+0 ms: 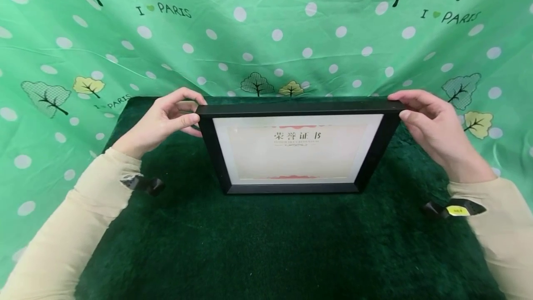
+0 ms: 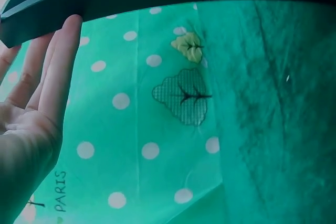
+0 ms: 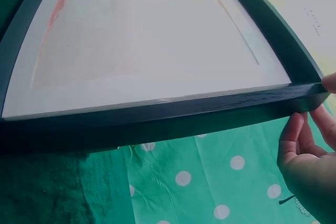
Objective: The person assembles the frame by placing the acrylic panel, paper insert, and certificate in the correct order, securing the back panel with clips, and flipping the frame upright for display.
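Note:
A black picture frame (image 1: 297,108) with a certificate (image 1: 291,156) inside stands on its long lower edge on the dark green cloth, its front towards me. At its upper left corner my left hand (image 1: 172,112) grips the frame, thumb on the front and fingers at the side and behind. My right hand (image 1: 430,126) holds the upper right corner the same way. In the left wrist view, fingertips of the left hand (image 2: 39,87) touch the frame's edge. The right wrist view shows the right hand (image 3: 312,150) pinching a corner; the back of the frame is hidden.
Dark green velvety cloth (image 1: 266,244) covers the table. Behind it hangs a light green curtain (image 1: 275,22) with white dots, printed trees and lettering. Black bands (image 1: 143,184) with small devices sit on both wrists over beige sleeves.

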### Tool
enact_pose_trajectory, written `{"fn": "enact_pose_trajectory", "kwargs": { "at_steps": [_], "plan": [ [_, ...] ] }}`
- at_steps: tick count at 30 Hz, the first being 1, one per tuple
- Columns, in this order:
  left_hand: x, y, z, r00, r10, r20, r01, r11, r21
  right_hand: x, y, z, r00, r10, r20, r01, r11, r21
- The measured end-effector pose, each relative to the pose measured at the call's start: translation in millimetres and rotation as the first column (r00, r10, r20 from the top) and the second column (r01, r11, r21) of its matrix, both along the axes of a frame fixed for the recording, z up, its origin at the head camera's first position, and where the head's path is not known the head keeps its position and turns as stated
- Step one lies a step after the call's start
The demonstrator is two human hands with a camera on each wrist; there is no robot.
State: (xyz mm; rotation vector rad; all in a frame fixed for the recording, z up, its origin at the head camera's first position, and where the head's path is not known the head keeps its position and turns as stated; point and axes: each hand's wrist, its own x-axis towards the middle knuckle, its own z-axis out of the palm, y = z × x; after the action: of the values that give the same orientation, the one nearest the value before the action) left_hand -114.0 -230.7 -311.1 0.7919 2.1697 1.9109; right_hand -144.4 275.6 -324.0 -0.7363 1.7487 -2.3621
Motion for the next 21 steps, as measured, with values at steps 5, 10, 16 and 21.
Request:
{"fn": "enact_pose_trajectory", "kwargs": {
  "at_steps": [5,10,16,21],
  "plan": [
    [2.3,-3,1.2,0.999,0.035,-0.014,-0.037,0.995,-0.095,-2.7,1,1.2,0.997,0.070,0.016,-0.070,0.998,0.003],
    [7.0,-7,-1.2,0.998,0.057,-0.042,-0.063,0.982,-0.176,-3.1,7,-0.6,0.996,0.083,-0.021,-0.082,0.995,0.050],
    [16.6,-16,-14.9,0.996,0.069,-0.062,-0.081,0.971,-0.224,-0.2,19,-5.3,0.981,-0.081,-0.177,0.138,0.931,0.338],
    [23.3,-25,-33.9,0.990,0.111,-0.091,-0.135,0.930,-0.341,2.8,29,-15.7,0.921,-0.164,-0.354,0.365,0.682,0.634]
  ]
}}
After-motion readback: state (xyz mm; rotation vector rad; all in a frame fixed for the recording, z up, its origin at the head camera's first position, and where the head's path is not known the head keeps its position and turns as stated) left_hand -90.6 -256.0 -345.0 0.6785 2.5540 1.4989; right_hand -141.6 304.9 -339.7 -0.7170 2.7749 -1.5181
